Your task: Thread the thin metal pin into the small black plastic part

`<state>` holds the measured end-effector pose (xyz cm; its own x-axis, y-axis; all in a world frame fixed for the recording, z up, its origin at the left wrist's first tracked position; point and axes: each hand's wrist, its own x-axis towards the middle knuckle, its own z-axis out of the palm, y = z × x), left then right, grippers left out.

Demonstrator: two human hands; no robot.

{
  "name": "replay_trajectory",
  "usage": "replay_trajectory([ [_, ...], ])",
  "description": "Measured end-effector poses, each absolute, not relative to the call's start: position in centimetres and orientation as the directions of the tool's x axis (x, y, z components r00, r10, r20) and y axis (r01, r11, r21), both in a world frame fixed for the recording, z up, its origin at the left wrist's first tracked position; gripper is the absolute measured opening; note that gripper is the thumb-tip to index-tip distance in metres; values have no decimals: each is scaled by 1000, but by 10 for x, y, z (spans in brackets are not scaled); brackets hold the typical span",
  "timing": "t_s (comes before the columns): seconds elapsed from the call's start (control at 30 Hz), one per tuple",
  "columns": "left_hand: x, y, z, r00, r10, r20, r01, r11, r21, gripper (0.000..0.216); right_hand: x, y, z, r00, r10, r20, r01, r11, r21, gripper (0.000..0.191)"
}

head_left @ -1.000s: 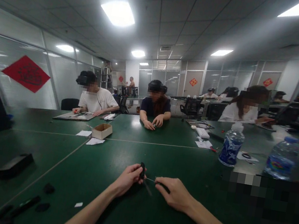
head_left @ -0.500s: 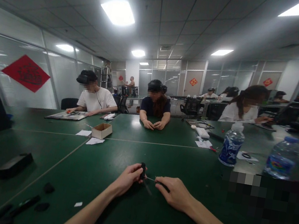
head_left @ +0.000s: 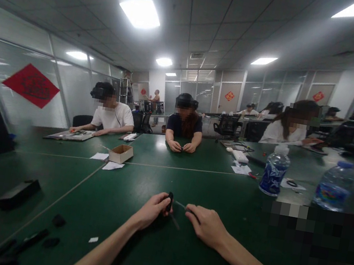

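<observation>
My left hand (head_left: 152,209) is closed around a small black part (head_left: 169,201), held upright above the green table. A thin, faint strip (head_left: 175,221) slants down from beneath that part; what it is I cannot make out. My right hand (head_left: 207,224) grips what looks like a thin screwdriver (head_left: 180,204), its pale shaft pointing left at the black part. Fingers cover most of its dark handle. Whether the tip touches the part is too small to tell.
Black pieces (head_left: 35,237), a black box (head_left: 18,193) and a white scrap (head_left: 93,239) lie to the left. Farther off is a small carton (head_left: 121,153). Two bottles (head_left: 275,170) stand right. Co-workers sit across the green table (head_left: 141,181).
My right hand has shifted slightly right, and the screwdriver shaft now slopes upward toward the black part. My left hand stays nearly in place. The co-worker at left has moved a hand leftward.
</observation>
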<state>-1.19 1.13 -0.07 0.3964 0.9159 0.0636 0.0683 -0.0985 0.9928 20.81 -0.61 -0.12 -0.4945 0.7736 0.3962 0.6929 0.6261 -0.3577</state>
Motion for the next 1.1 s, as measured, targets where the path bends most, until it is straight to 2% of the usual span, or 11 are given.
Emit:
replay_trajectory([
  [0.07,-12,11,0,422,905,58,68,-96,993,38,209,-4,-1,-404,818,410,696,565,-442,33],
  [0.13,-12,11,-2,411,910,53,50,-81,996,39,210,-4,0,-414,819,398,679,569,-465,32],
  [0.3,-12,15,-9,346,937,55,-42,-43,998,44,208,-10,6,-600,713,363,599,701,-387,31],
  [0.5,-12,12,-5,331,942,53,15,-62,998,44,209,-10,7,-627,693,355,588,720,-368,30],
  [0.8,-11,11,-1,340,936,91,61,-119,991,37,206,-12,5,-566,751,338,682,658,-319,32],
  [0.87,-11,12,-3,341,936,85,36,-103,994,38,207,-10,3,-522,779,348,692,625,-362,32],
  [1.0,-12,13,-5,367,930,27,-8,-26,1000,43,210,-5,3,-351,874,336,703,483,-522,33],
  [1.1,-12,13,-5,345,938,40,-76,-14,997,43,211,-7,6,-468,816,341,651,578,-492,32],
])
